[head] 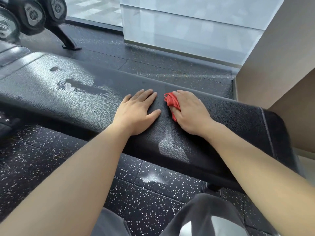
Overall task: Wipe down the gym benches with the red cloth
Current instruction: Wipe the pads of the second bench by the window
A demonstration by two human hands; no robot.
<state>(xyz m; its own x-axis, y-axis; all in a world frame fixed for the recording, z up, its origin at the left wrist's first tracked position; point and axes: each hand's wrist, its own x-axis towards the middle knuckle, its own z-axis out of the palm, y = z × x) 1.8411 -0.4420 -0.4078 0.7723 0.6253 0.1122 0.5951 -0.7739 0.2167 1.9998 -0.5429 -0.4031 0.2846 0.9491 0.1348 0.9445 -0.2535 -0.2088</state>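
the left hand [138,111] lies flat on the black bench [71,97], fingers straight and holding nothing. just beside it the right hand [190,113] presses the bunched red cloth [171,101] on the bench pad, fingers curled around it. wet patches [81,86] are further left on the pad. dumbbells [32,14] are at the top left.

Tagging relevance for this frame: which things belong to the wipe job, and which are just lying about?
Job:
cloth, bunched under the right hand
bench
wet-looking patch on it
left hand, flat on the bench

Lying about:
dumbbells
rack foot
floor
glass wall
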